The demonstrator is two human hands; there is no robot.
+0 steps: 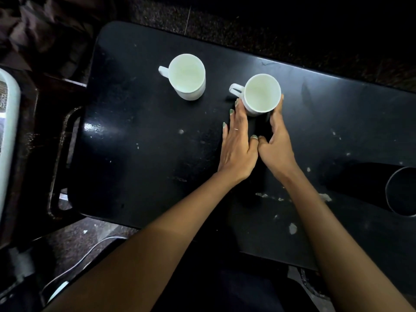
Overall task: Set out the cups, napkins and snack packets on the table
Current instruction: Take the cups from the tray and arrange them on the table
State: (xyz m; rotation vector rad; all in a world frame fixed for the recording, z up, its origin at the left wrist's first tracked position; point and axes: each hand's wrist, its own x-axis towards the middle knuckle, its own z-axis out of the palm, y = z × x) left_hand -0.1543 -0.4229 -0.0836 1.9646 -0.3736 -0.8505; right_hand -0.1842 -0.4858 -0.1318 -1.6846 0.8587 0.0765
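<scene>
Two empty white cups stand upright on the black table [146, 143]. The far cup [188, 76] is at the centre-left with its handle to the left, untouched. The nearer cup [261, 93] sits right of it, handle also pointing left. My left hand [236, 145] lies with straight fingers against that cup's left side, just below the handle. My right hand [275, 143] touches the cup's right side with its fingers extended. My two thumbs meet in front of the cup. No napkins or snack packets are in view.
A dark cylindrical container [403, 190] lies on its side at the table's right edge. A pale tray-like object [9, 131] sits at the far left, beyond the table. A dark chair frame [60, 158] stands beside the table's left edge. White scuffs mark the tabletop.
</scene>
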